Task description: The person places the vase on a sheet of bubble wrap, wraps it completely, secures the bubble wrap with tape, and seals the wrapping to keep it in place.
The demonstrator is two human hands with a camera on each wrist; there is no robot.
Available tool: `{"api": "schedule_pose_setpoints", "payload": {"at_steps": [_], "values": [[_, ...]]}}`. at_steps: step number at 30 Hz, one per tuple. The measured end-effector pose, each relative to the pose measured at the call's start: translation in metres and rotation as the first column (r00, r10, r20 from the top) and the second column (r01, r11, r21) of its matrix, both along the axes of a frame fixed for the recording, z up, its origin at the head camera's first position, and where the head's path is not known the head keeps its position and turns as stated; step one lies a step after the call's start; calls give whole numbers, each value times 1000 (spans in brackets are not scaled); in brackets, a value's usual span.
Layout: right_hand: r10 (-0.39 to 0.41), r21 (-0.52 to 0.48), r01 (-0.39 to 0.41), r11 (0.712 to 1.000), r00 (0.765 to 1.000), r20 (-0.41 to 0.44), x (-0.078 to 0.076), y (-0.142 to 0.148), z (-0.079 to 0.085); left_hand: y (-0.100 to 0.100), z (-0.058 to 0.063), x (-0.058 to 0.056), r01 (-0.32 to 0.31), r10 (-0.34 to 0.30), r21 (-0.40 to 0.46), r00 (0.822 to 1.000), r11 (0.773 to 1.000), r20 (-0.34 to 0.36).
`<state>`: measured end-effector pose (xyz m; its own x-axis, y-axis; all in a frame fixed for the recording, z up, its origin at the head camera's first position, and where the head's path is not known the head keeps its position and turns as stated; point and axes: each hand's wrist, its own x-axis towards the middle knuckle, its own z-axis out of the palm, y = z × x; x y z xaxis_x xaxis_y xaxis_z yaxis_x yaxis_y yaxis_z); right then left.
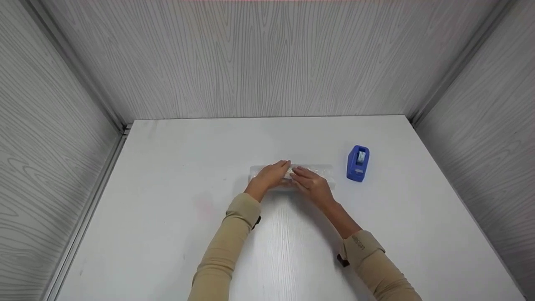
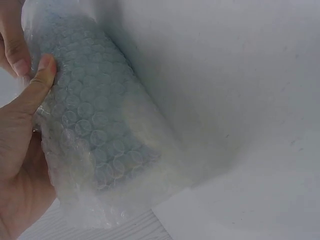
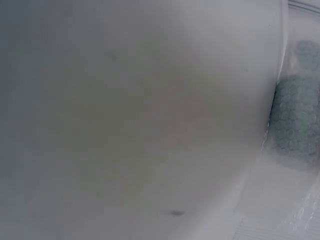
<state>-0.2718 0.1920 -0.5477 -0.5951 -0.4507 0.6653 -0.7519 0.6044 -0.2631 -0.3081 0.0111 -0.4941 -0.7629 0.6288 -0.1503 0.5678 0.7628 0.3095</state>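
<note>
A clear bubble wrap bundle [image 1: 321,170] lies across the table under both hands. Something bluish-green shows through its bubbles, but its kind is hidden. My left hand [image 1: 271,174] grips the bundle's left part; in the left wrist view the thumb [image 2: 44,75] presses on the bubble wrap [image 2: 95,105], with the other fingers behind its edge. My right hand [image 1: 312,184] holds the bundle near its middle, close to the left fingertips. The right wrist view shows the bundle's wrapped end [image 3: 297,117] at the edge, without the hand.
To the right of the bundle stands a blue tape dispenser [image 1: 357,164] with a roll in it. The white table [image 1: 167,188] is bordered by grey wood-grain panels [image 1: 267,58] at the back and both sides.
</note>
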Motion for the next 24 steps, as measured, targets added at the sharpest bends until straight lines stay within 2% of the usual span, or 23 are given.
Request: {"api": "schedule_pose_setpoints", "payload": {"at_steps": [4, 9, 11, 14, 16, 18, 20, 22, 24], "values": [[-32, 125, 32, 992, 999, -3, 2, 3, -1, 0, 1, -2, -18, 17, 13, 999, 1000, 41], [-129, 239, 146, 960, 988, -84, -1, 0, -3, 0, 1, -3, -15, 14, 21, 998, 1000, 55], [-151, 244, 173, 954, 983, -106, -3, -2, -2, 0, 0, -2, 0, 0, -1, 1000, 1000, 14], [-163, 221, 186, 957, 980, -118, -6, -3, -2, 2, -3, 2, 22, -31, -74, 992, 997, -122], [-159, 206, 181, 962, 980, -118, -7, -3, -1, 5, -6, 7, 17, -53, -155, 972, 988, -230], [-152, 196, 173, 965, 982, -115, -8, -3, 0, 7, -9, 12, -9, -73, -240, 940, 971, -333], [-147, 195, 167, 966, 983, -112, -9, -3, 2, 10, -13, 17, -46, -83, -296, 909, 954, -408], [-141, 193, 161, 968, 984, -113, -11, -3, 3, 12, -17, 21, -81, -88, -325, 877, 942, -473], [-130, 191, 150, 970, 985, -113, -13, -3, 5, 13, -21, 24, -110, -82, -321, 845, 941, -529]]}}
